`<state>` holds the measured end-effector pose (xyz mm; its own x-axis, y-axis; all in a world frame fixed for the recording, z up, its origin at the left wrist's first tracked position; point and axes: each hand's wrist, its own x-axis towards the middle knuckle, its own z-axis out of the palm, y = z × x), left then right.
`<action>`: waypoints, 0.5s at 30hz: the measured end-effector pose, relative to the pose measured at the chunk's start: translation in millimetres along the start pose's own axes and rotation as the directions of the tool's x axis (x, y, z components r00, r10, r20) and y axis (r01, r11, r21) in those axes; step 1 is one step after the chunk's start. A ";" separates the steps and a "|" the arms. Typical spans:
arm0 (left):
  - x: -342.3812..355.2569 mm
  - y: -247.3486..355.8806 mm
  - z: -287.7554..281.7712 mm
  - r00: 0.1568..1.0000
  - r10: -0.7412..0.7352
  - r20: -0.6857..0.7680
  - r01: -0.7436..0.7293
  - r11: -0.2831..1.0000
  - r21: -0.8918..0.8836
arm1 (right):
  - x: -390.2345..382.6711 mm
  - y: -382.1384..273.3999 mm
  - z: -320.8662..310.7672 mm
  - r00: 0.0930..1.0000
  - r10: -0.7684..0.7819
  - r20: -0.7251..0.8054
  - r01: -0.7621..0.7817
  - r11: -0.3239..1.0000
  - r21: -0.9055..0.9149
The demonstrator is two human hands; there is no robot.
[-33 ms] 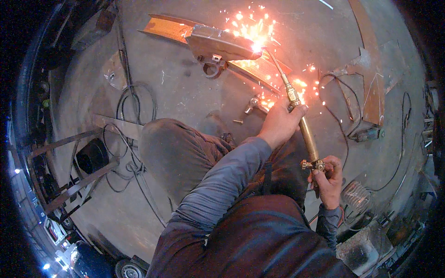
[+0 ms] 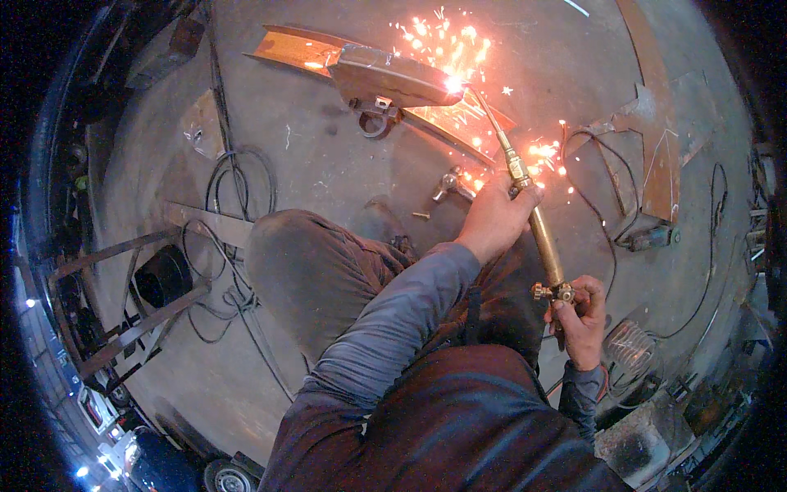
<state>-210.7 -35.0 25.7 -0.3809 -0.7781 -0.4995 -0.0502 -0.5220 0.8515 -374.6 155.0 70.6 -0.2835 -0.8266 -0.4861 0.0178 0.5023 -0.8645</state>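
A brass cutting torch (image 2: 547, 246) slants up and away from me. My left hand (image 2: 494, 215) is closed round the front of its barrel, below the narrow nozzle tube. At the rear end my right hand (image 2: 580, 321) grips it by the valve knobs; some of those fingers are hidden. The tip touches, or nearly touches, the right end of a dark steel piece (image 2: 393, 78), where a white-hot spot glows and sparks spray up. This piece lies across a rusty orange steel channel (image 2: 299, 51). A ring-shaped metal part (image 2: 375, 123) sits at its near side.
A hammer (image 2: 447, 184) lies near my knees among sparks. Hoses and cables (image 2: 238, 176) coil at left, beside a metal frame (image 2: 123, 328). Right of the torch are a loose cable (image 2: 586, 193), an angle grinder (image 2: 652, 238) and a long rusty steel strip (image 2: 656, 148).
The spray of sparks has changed shape, and glowing bits beside the torch have scattered differently. Both hands and the torch have stayed in place.
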 end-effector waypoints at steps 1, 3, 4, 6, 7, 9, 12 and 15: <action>1.6 1.6 -0.4 1.000 0.003 0.005 -0.003 1.000 -0.008 | 2.2 1.1 -0.6 1.000 -0.003 0.003 0.003 1.000 -0.002; 6.0 2.2 -1.5 1.000 0.011 0.005 -0.011 1.000 0.010 | 5.8 1.6 0.2 1.000 -0.006 -0.005 0.006 1.000 0.011; 8.4 -0.1 -1.1 1.000 0.011 0.002 -0.011 0.999 0.035 | 5.4 1.4 1.1 1.000 -0.001 -0.020 0.002 1.000 0.026; 8.4 0.1 -1.7 1.000 0.010 -0.006 -0.010 0.999 0.049 | 5.4 0.8 1.7 1.000 0.001 -0.026 0.000 0.999 0.038; 7.5 1.2 -1.8 1.000 0.008 -0.006 -0.008 0.999 0.040 | 5.8 1.8 1.0 1.000 -0.002 -0.022 0.002 0.999 0.036; 7.4 0.6 -1.3 1.000 0.013 -0.003 -0.013 1.000 0.023 | 6.5 4.1 -0.6 1.000 -0.004 -0.020 0.005 1.000 0.031; 6.9 0.0 -1.0 1.000 0.025 -0.004 -0.025 1.000 0.010 | 6.5 4.4 -1.0 1.000 0.000 -0.025 0.000 1.000 0.023; 6.6 -0.5 -1.0 1.000 0.006 -0.010 -0.006 1.000 0.011 | 6.5 4.4 -0.5 1.000 -0.002 -0.029 0.003 1.000 0.026</action>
<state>-212.3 -40.2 21.8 -0.3720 -0.7847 -0.4959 -0.0577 -0.5136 0.8561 -376.8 151.9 63.8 -0.3113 -0.8201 -0.4801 0.0417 0.4929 -0.8691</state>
